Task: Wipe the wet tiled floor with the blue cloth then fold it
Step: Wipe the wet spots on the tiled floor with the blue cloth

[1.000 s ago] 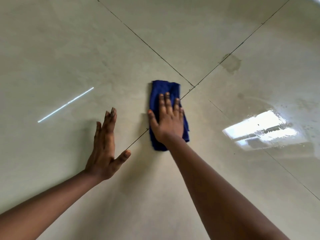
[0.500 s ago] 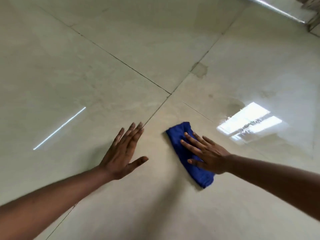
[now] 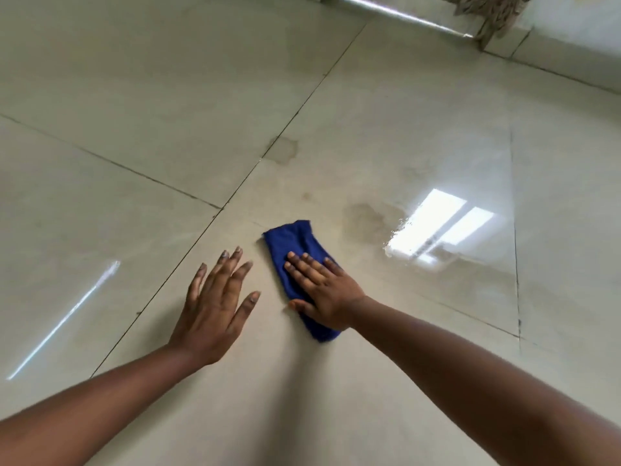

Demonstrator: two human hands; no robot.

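The right hand [image 3: 324, 294] has swept the blue cloth [image 3: 295, 250] rightward off the grout line toward the wet patch [image 3: 366, 220].

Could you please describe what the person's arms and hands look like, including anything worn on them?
Both arms are bare for as far as the view shows them: no sleeve, glove, watch, bracelet or ring can be seen. The left hand and right hand have short, unpainted nails, and no markings show on either forearm.

Place: indoor room, likely a home
Floor: large glossy beige tiles [image 3: 141, 95] with dark grout lines
Beyond the floor's far edge: tiled skirting [image 3: 571, 58], patterned fabric [image 3: 494, 11] hanging beside it
Right on floor: window reflection [image 3: 440, 227]
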